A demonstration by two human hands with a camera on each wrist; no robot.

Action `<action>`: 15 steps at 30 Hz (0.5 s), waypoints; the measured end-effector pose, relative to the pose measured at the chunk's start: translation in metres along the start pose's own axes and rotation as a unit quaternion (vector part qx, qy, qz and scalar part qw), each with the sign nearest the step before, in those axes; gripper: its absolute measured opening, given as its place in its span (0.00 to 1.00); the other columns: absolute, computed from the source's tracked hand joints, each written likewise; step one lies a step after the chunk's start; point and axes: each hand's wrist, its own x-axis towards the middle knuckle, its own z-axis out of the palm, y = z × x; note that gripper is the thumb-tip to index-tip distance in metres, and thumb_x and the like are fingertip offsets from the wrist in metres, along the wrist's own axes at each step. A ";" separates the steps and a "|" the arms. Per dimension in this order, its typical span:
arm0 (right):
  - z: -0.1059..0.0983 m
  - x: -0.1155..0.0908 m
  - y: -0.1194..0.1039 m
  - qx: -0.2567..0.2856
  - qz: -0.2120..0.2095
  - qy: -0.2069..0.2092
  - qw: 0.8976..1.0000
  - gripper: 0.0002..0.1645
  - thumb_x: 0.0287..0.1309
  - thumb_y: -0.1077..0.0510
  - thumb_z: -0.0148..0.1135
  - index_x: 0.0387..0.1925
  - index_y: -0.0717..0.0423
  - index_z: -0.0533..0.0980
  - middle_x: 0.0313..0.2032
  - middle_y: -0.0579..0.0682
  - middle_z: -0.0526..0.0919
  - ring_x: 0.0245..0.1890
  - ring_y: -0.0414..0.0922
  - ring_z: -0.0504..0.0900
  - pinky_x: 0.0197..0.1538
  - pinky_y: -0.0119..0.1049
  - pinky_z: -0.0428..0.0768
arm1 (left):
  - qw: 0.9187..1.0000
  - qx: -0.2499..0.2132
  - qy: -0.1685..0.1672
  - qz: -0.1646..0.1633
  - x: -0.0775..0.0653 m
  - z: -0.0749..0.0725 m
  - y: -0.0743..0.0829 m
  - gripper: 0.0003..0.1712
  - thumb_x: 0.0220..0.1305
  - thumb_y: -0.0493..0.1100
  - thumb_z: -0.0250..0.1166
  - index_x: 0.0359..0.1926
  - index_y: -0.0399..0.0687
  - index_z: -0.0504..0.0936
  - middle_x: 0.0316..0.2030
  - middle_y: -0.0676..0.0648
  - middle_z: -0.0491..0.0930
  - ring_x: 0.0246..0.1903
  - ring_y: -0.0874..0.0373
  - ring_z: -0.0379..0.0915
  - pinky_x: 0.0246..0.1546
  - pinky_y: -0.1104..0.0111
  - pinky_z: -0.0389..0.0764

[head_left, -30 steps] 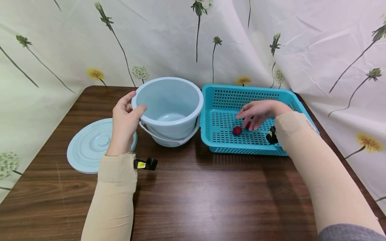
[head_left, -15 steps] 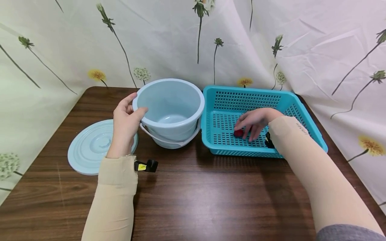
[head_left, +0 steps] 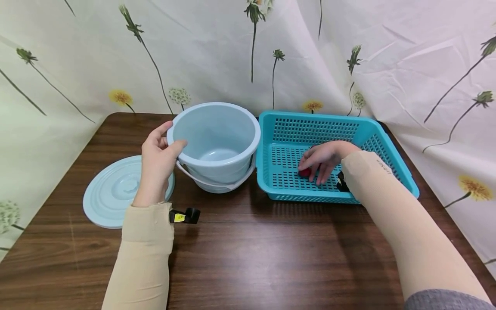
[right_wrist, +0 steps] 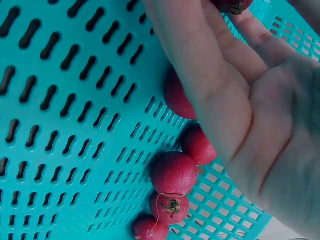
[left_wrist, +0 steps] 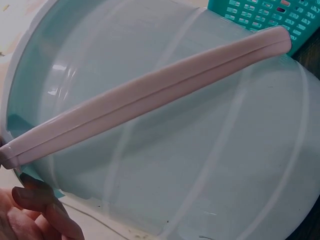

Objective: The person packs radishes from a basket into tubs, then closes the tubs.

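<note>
My left hand (head_left: 156, 159) grips the rim of a light blue bucket (head_left: 218, 161), thumb over the inside and fingers outside. The bucket stands upright, and its pale handle (left_wrist: 150, 95) hangs down across the near side. Inside a turquoise plastic basket (head_left: 341, 197), my right hand (head_left: 323, 159) reaches down with bent fingers and pinches a red radish (head_left: 305, 172). At the top of the right wrist view, that radish (right_wrist: 234, 5) is partly cut off at the fingers. Several more radishes (right_wrist: 174, 173) lie in a row along the basket wall, mostly hidden from the head view by the hand.
A light blue round lid (head_left: 104, 196) lies flat on the dark wooden table (head_left: 252, 254), left of the bucket and partly behind the left wrist. The basket stands close to the bucket's right side. A flower-printed cloth (head_left: 217, 51) hangs behind the table.
My right hand has moved down and slightly left in the basket, its fingers closing about a radish. The left hand keeps its hold on the bucket rim.
</note>
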 end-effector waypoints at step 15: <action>0.003 0.003 -0.003 -0.009 -0.006 0.020 1.000 0.20 0.71 0.53 0.55 0.58 0.58 0.67 0.43 0.60 0.82 0.36 0.50 0.85 0.44 0.45 0.85 | 1.000 -0.001 -0.005 -0.001 0.000 -0.001 -0.001 0.35 0.65 0.41 0.61 0.73 0.54 0.65 0.31 0.54 0.75 0.31 0.64 0.69 0.32 0.77 0.74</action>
